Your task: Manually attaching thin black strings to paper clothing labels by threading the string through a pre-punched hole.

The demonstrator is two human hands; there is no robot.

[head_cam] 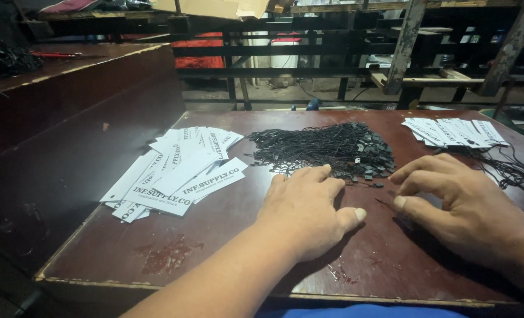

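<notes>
Both hands rest on a dark red-brown wooden table [226, 235], close to the near edge; the left hand [306, 212] lies palm down with the fingers stretched forward and the thumb spread out to the side, so it is flat and holds nothing; its fingertips reach the near edge of a pile of black string loops [321, 147] with small black plastic locks at their ends, and they seem to touch the first strands; this pile sits in the middle of the table, just beyond both hands; the right hand [456, 206] is beside the left one, a little apart from it, with the fingers curved and pointing toward the same pile; the thumb and the index finger are close together, and a thin black strand seems to lie near the thumb, but I cannot tell if the hand really pinches it; to the left of the pile there is a loose fan of white paper tags [176, 174] with black print, lying flat and overlapping each other; at the far right corner lies a second, smaller group of white tags [453, 132], with some black strings [509, 168] running from it toward the right hand; behind the table stand dark metal frames [333, 53].
</notes>
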